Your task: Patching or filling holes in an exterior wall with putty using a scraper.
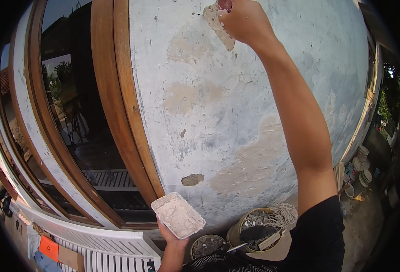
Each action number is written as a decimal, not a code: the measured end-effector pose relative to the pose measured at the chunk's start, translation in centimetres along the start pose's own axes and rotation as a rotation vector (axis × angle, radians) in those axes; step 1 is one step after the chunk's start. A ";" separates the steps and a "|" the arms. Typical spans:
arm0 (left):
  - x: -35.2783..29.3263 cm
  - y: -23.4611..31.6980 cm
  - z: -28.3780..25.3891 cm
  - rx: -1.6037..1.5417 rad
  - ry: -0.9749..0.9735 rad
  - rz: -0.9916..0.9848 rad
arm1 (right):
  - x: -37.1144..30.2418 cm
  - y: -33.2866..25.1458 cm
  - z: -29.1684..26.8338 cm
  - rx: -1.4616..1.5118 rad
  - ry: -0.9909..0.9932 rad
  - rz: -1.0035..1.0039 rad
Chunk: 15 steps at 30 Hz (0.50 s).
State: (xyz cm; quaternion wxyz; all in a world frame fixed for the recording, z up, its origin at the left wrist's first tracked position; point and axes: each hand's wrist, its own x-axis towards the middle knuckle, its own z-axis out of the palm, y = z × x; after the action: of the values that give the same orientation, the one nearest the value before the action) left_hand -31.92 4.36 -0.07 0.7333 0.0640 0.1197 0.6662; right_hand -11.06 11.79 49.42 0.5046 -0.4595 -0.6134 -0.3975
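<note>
My right hand [247,22] is raised at the top of the view, closed around a putty knife [220,28]. Its blade is coated in beige putty and lies at or close to the wall; I cannot tell whether it touches. Low in the middle, my left hand [172,244] grips a white rectangular tray [164,198] from below. Beige putty [177,215] with a rough, worked surface fills it. The pale blue-white wall [163,59] carries beige patches [193,96], a broad textured one [256,158] lower right, and a chipped grey hole [192,180].
Left of the wall stands a brown wooden window frame [113,90] with dark glass. A white slatted bench [100,245] runs below it, holding an orange item [49,248]. Rubble-filled buckets [238,229] sit at the wall's foot. Several more pails [366,177] stand at far right.
</note>
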 end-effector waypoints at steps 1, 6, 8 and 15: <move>0.1 0.0 -0.4 0.008 0.006 0.010 | -0.4 -0.6 0.0 -0.001 0.009 0.031; -0.2 0.1 -0.4 -0.032 0.000 -0.015 | 0.1 -0.5 -0.7 0.029 -0.069 0.075; -0.1 0.1 -1.1 -0.001 0.006 0.028 | 0.0 -0.1 -0.5 -0.001 -0.076 0.030; -0.4 0.2 -0.7 -0.002 0.018 0.015 | -0.2 -0.6 -0.5 -0.005 -0.036 0.048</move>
State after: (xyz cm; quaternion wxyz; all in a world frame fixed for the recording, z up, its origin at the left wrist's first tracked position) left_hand -32.34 3.90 -0.65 0.7272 0.0582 0.1254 0.6723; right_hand -11.54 11.16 49.26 0.5017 -0.4823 -0.6104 -0.3784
